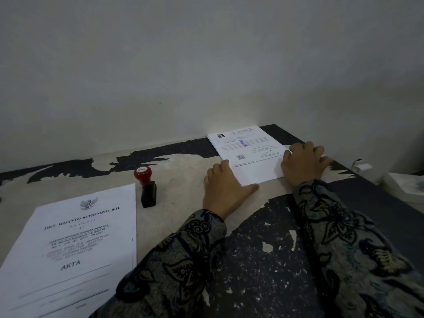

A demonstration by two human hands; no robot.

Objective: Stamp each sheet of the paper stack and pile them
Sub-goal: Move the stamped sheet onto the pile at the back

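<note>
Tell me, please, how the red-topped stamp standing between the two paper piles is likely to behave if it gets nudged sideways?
The stamp stands upright on a narrow black base with a taller handle and rounded red knob, so it probably tips rather than slides. Once down, the round knob might let it roll a little, though the blocky base should stop it. It looks rigid and probably light.

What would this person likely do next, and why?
Probably let go of the far pile and reach the left hand to the AKTA stack. The pile's top sheet already carries a blue stamp mark, and both hands, the right hand included, only rest at its edges. The stamp stands free between the papers, unheld.
</note>
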